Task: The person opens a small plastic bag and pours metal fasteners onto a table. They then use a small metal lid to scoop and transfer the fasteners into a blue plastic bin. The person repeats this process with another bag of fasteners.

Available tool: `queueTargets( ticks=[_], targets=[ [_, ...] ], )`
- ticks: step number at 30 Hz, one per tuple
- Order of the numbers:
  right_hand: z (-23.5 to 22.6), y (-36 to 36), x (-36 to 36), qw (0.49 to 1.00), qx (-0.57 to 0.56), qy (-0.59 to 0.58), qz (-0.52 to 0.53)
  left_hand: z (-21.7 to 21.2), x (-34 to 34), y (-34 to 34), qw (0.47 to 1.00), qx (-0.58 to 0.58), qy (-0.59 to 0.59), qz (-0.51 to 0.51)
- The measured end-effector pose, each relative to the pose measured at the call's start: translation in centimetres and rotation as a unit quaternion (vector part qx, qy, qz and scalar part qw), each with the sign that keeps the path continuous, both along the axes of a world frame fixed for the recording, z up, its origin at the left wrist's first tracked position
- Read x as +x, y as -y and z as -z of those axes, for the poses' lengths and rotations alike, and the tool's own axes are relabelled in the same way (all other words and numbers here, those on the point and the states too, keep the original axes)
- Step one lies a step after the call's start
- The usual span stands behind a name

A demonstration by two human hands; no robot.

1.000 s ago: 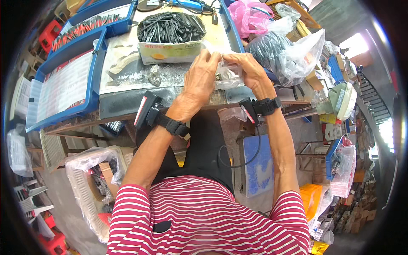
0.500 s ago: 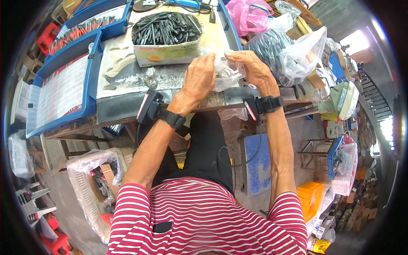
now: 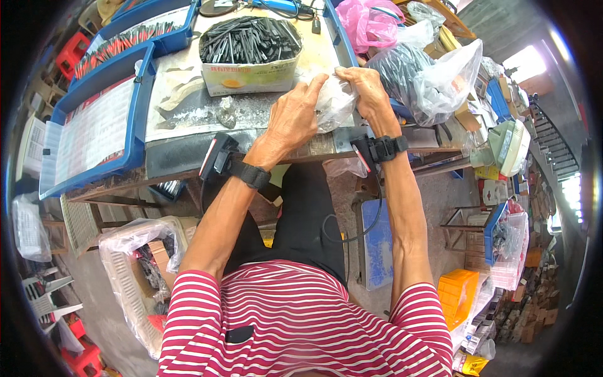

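**Thin clear bag (image 3: 336,107) held at both sides**

The tabletop (image 3: 173,158) runs across the far part of the scene, its grey edge nearest the person. A blue tray (image 3: 143,94) with sheets inside stands at its left. At the far right lies a bulky clear sack (image 3: 402,72) with dark contents, and a pink bag (image 3: 367,26) sits just beyond it. In the middle, a printed carton (image 3: 251,76) stands open, heaped with thin black strips (image 3: 251,43).

Nearer, the left hand (image 3: 293,114) and the right hand (image 3: 372,94) face each other above the near edge, right of the carton. Both grips are closed on the clear bag between them: the left at its left side, the right at its upper right. The left fingertips are partly hidden, and what the bag contains cannot be told.

The bag looks light, limp and crinkled; it is probably slippery and easily torn if tugged hard. A pinch between thumb and forefinger on each upper edge should suit it best.

Left of the hands, a small pale lump (image 3: 227,112) rests near the carton.
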State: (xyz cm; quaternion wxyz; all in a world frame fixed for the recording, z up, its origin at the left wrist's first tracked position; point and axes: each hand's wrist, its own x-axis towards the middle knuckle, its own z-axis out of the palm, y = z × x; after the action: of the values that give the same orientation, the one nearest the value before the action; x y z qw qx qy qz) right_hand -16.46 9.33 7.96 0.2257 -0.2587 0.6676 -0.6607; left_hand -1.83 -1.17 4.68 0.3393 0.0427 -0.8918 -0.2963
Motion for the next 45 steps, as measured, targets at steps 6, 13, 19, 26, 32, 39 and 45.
queueTargets(
  ticks=[6,13,19,26,32,39,45],
  targets=[
    [-0.3,0.4,0.1,0.995,0.078,-0.059,-0.006,0.2,-0.6,0.2,1.000,-0.028,0.001,-0.009],
    [-1.0,-1.0,3.7,0.818,0.168,-0.532,0.141,0.5,-1.5,0.1,0.998,0.035,0.008,-0.044],
    [-0.6,-3.0,7.0,0.759,0.212,-0.608,0.093,0.6,-2.0,0.3,0.997,0.044,0.008,-0.056],
    [0.4,-4.5,6.1,0.766,0.245,-0.589,0.074,0.2,-2.7,0.7,0.993,0.037,0.077,-0.082],
    [0.7,-5.0,5.5,0.808,0.252,-0.526,0.084,0.0,-3.0,1.0,0.990,0.047,0.107,-0.078],
    [1.2,-3.6,8.9,0.724,0.172,-0.666,0.058,0.0,-2.9,1.1,0.985,0.079,0.129,-0.082],
    [3.1,-3.5,11.5,0.733,0.223,-0.643,0.008,0.1,-2.9,1.1,0.978,0.143,0.123,-0.092]
  ],
)
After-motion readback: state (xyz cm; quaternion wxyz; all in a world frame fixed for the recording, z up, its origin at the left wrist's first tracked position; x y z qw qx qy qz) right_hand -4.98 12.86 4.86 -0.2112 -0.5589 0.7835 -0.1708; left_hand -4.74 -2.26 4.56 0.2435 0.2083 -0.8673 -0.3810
